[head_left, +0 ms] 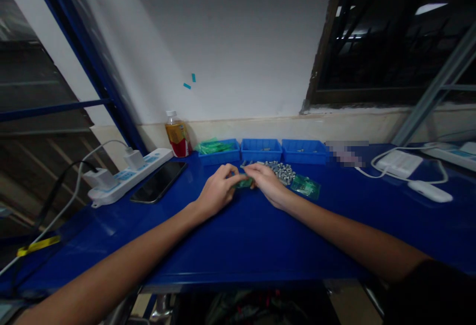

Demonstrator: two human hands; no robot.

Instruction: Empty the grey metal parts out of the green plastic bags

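A small green plastic bag point(243, 183) is between my hands, low over the blue table. My left hand point(217, 190) pinches it from the left with curled fingers. My right hand point(268, 182) is closed at the bag's right side, fingertips pressed together on it; what else they may hold is hidden. Just behind and beside my right hand lies a pile of small metal fasteners point(285, 171). Right of that hand, another green plastic bag point(305, 186) lies flat with small parts in it.
Three blue bins stand along the wall: the left bin point(219, 158) holds green bags, the middle bin point(261, 156) and right bin point(304, 157) a few small parts. Left are a drink bottle point(178, 136), phone point(159, 182) and power strip point(130, 176); right, a white charger point(398, 163) with cables.
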